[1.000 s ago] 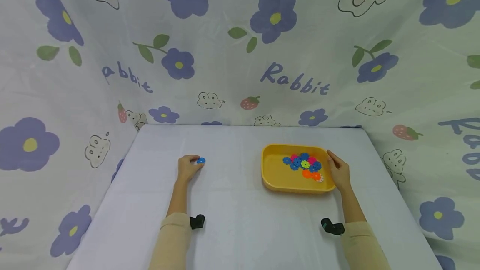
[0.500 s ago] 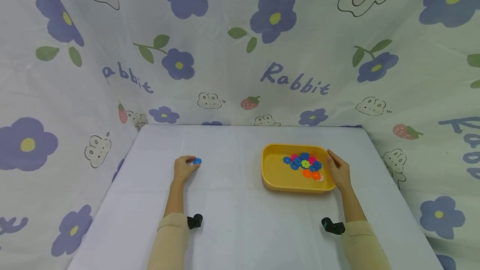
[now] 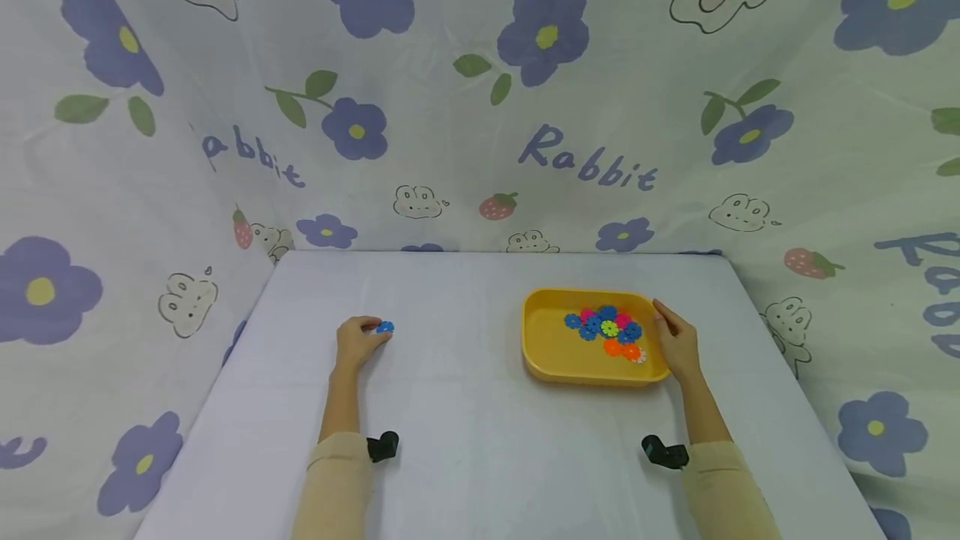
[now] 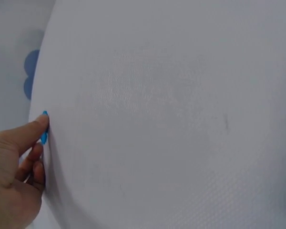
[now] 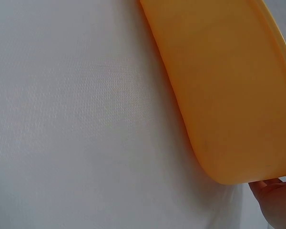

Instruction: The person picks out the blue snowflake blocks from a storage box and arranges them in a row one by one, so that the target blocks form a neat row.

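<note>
Blue and small, one toothed piece (image 3: 385, 327) is left of the middle of the head view, pinched by the fingers of the left hand (image 3: 356, 343). It pokes out to the right of that hand. The left wrist view shows its thin edge, standing nearly straight up and down. I can't tell if it touches the surface (image 3: 457, 432). Far from it, on the right, the right hand (image 3: 679, 347) grips the right end of the yellow tray (image 3: 551, 357), though most of those fingers are hidden. Other bright pieces (image 3: 609, 328) lie inside, mostly toward that hand.
</note>
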### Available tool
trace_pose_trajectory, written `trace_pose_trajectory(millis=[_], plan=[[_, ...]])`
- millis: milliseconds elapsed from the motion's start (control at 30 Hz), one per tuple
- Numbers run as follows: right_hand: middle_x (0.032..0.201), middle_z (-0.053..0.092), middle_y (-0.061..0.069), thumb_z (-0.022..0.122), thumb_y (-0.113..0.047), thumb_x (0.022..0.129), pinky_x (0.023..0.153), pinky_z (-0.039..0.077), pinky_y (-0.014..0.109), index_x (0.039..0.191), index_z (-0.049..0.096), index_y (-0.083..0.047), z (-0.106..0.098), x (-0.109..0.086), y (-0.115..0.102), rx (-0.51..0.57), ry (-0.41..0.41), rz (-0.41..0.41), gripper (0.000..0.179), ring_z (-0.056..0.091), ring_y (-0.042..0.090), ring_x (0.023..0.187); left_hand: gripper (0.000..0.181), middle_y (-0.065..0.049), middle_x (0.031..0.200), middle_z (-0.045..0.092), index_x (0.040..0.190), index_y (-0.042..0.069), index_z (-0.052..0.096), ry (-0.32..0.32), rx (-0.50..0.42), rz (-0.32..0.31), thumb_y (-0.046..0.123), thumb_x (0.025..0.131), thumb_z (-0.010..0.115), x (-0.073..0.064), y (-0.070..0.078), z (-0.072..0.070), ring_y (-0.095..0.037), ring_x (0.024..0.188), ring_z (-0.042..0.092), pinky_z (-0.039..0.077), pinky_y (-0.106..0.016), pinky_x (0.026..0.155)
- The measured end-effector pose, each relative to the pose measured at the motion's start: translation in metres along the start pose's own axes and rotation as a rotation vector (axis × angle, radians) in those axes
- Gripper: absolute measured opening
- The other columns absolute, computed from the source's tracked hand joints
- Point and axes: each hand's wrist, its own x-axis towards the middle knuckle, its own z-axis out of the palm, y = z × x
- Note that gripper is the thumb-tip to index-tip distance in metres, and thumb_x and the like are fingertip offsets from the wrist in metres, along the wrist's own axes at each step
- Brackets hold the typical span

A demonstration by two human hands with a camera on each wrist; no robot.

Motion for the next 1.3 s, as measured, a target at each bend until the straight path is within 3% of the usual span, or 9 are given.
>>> trace_pose_trajectory(millis=[133, 267, 400, 500, 633, 767, 867, 1100, 1300], plan=[[0.146, 0.039, 0.015, 0.037, -0.027, 0.102, 0.107, 0.031, 0.041, 0.141, 0.041, -0.004, 0.000, 0.000, 0.000, 0.003, 0.000, -0.006, 0.046, 0.034, 0.031, 0.135, 0.040, -0.030, 0.114, 0.057, 0.112, -0.012, 0.060, 0.000, -0.019, 0.000, 0.007, 0.079, 0.073, -0.001, 0.000, -0.001, -0.042, 0.112, 0.049, 0.038, -0.050, 0.100], [0.146, 0.039, 0.015, 0.037, -0.028, 0.102, 0.108, 0.030, 0.042, 0.141, 0.041, -0.004, -0.001, 0.000, -0.001, 0.006, -0.003, 0.002, 0.046, 0.034, 0.031, 0.135, 0.044, -0.031, 0.114, 0.056, 0.115, -0.012, 0.058, 0.086, -0.117, 0.004, 0.007, 0.078, 0.074, -0.002, 0.006, 0.005, -0.041, 0.107, 0.049, 0.040, -0.048, 0.095], [0.145, 0.040, 0.014, 0.038, -0.027, 0.102, 0.106, 0.033, 0.025, 0.141, 0.041, -0.004, 0.000, -0.001, -0.001, 0.018, -0.001, 0.006, 0.045, 0.035, 0.030, 0.135, 0.041, -0.030, 0.110, 0.059, 0.110, -0.012, 0.061, 0.206, -0.261, 0.053, 0.006, 0.076, 0.076, -0.003, 0.023, 0.023, -0.039, 0.099, 0.052, 0.044, -0.040, 0.086], [0.145, 0.041, 0.015, 0.038, -0.026, 0.102, 0.098, 0.033, 0.009, 0.140, 0.042, -0.003, 0.000, 0.000, 0.000, 0.031, 0.002, -0.002, 0.045, 0.035, 0.031, 0.134, 0.036, -0.029, 0.105, 0.062, 0.105, -0.011, 0.064, 0.212, -0.361, 0.134, 0.004, 0.075, 0.077, -0.003, 0.046, 0.039, -0.038, 0.092, 0.057, 0.046, -0.029, 0.078], [0.144, 0.041, 0.015, 0.038, -0.025, 0.102, 0.095, 0.033, 0.006, 0.140, 0.043, -0.003, 0.000, 0.000, 0.001, 0.032, 0.005, -0.005, 0.044, 0.035, 0.032, 0.134, 0.029, -0.033, 0.097, 0.063, 0.100, -0.012, 0.066, 0.117, -0.479, 0.262, -0.001, 0.075, 0.076, -0.009, 0.091, 0.052, -0.043, 0.086, 0.059, 0.051, -0.032, 0.075], [0.145, 0.040, 0.014, 0.037, -0.026, 0.102, 0.105, 0.034, 0.023, 0.141, 0.042, -0.004, 0.000, 0.001, 0.001, 0.019, 0.006, 0.008, 0.044, 0.035, 0.031, 0.134, 0.027, -0.035, 0.093, 0.063, 0.098, -0.016, 0.064, 0.013, -0.526, 0.359, -0.007, 0.075, 0.073, -0.017, 0.138, 0.063, -0.049, 0.085, 0.059, 0.050, -0.054, 0.078], [0.145, 0.040, 0.014, 0.037, -0.026, 0.102, 0.107, 0.033, 0.036, 0.141, 0.042, -0.005, 0.000, 0.001, 0.000, 0.015, 0.006, 0.018, 0.044, 0.035, 0.029, 0.135, 0.027, -0.035, 0.093, 0.063, 0.098, -0.018, 0.063, -0.054, -0.536, 0.402, -0.007, 0.075, 0.073, -0.020, 0.160, 0.079, -0.048, 0.085, 0.059, 0.049, -0.056, 0.078], [0.145, 0.040, 0.015, 0.038, -0.028, 0.102, 0.101, 0.033, 0.013, 0.141, 0.042, -0.004, 0.000, 0.000, 0.001, 0.022, 0.003, -0.004, 0.045, 0.035, 0.031, 0.134, 0.031, -0.035, 0.101, 0.062, 0.104, -0.018, 0.061, -0.265, -0.540, 0.409, -0.005, 0.078, 0.071, -0.025, 0.193, 0.115, -0.046, 0.092, 0.061, 0.052, -0.047, 0.083], [0.146, 0.039, 0.015, 0.037, -0.029, 0.102, 0.108, 0.030, 0.040, 0.141, 0.041, -0.004, 0.000, 0.001, 0.001, 0.019, 0.002, 0.006, 0.047, 0.033, 0.031, 0.135, 0.035, -0.022, 0.105, 0.067, 0.105, -0.009, 0.065, -0.382, -0.454, 0.337, 0.007, 0.076, 0.077, -0.010, 0.194, 0.159, -0.031, 0.094, 0.065, 0.053, -0.024, 0.080]])
